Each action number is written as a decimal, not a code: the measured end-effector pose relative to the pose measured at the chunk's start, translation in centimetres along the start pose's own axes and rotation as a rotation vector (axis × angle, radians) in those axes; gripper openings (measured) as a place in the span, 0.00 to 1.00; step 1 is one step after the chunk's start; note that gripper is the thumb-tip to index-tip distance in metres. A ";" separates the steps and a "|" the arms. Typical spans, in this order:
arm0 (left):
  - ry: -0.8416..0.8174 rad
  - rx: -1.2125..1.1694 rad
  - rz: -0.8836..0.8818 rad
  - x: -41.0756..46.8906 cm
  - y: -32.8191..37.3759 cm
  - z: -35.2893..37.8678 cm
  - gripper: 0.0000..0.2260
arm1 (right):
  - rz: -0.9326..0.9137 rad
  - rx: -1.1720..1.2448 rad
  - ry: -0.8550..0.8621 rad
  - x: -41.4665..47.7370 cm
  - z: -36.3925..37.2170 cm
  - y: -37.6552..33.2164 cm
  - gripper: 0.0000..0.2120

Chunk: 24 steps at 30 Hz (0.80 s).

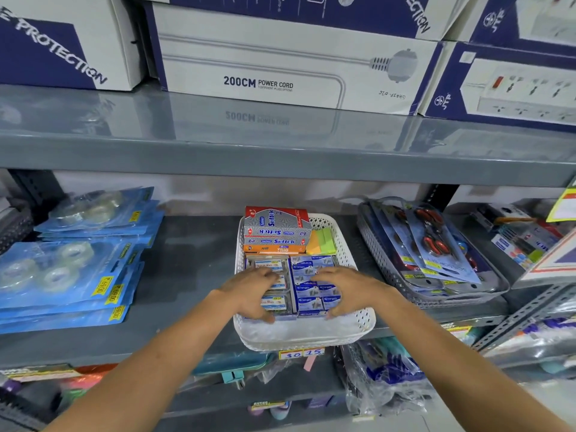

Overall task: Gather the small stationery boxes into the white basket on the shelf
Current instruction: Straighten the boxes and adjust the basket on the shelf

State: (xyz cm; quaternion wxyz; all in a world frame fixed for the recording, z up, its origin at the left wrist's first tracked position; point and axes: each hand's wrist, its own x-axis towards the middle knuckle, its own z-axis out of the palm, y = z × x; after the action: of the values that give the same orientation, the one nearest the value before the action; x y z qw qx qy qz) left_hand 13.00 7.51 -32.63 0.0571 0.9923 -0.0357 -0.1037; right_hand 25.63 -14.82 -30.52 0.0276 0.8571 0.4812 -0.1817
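A white perforated basket (314,336) sits at the front of the middle grey shelf. Inside it lie several small blue stationery boxes (311,269) on the right and clear-topped small boxes (268,265) on the left, packed in rows. Behind them stand red and grey Softek boxes (276,227) and sticky notes (322,241). My left hand (255,293) rests over the clear-topped boxes, thumb at their front edge. My right hand (346,288) covers the blue boxes, fingers curled around their right side. Both hands press on the rows from the sides.
Blue tape packs (78,263) lie stacked to the left. A grey basket of scissors packs (436,257) stands to the right. Power cord cartons (280,57) fill the upper shelf. Price tags (300,353) hang below the white basket. Bagged goods lie on the lower shelf.
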 end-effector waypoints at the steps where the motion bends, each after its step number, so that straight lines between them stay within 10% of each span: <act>1: 0.088 -0.086 0.003 -0.5 -0.1 0.1 0.42 | 0.011 0.162 0.072 -0.6 -0.1 0.3 0.41; 8: 0.920 -1.106 -0.264 -3.4 0.3 2.7 0.23 | 0.260 0.949 0.670 -3.1 2.7 1.3 0.18; 16: 0.661 -1.938 -0.477 -2.3 1.5 3.9 0.20 | 0.534 1.828 0.531 -1.8 5.6 2.0 0.16; 24: 0.602 -2.046 -0.426 -2.4 1.7 4.4 0.24 | 0.432 2.053 0.313 -0.7 6.4 2.0 0.27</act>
State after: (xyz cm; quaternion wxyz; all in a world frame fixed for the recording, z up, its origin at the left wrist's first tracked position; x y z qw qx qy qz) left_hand 9.61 5.60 -36.18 0.8439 0.4452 0.2558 0.1555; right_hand 25.16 -17.94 -36.51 -0.7401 0.5509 -0.0671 -0.3798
